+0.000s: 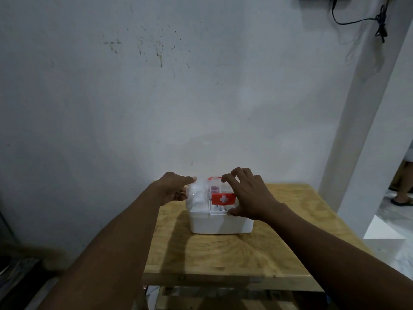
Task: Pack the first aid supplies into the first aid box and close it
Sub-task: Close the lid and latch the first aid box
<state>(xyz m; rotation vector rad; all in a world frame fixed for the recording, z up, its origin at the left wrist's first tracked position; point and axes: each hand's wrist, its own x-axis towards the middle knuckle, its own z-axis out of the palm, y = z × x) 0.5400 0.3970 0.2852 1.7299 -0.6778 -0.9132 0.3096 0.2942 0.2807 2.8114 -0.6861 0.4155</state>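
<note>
Wooden table (223, 253) with a white first aid box (221, 224) sitting in the middle of it.
Both hands are on the clear lid (225, 186): the left hand (172, 190) holds its left end, and the right hand (248, 195) curls over its right side with the thumb at the front edge. White cotton (197, 195) shows inside, beside a red cross label (223, 199). I think the box is light, hard, slippy plastic, so press the lid edges down, then lift by the red handle (214, 178) on top. Behind is a white wall (201, 86).
</note>
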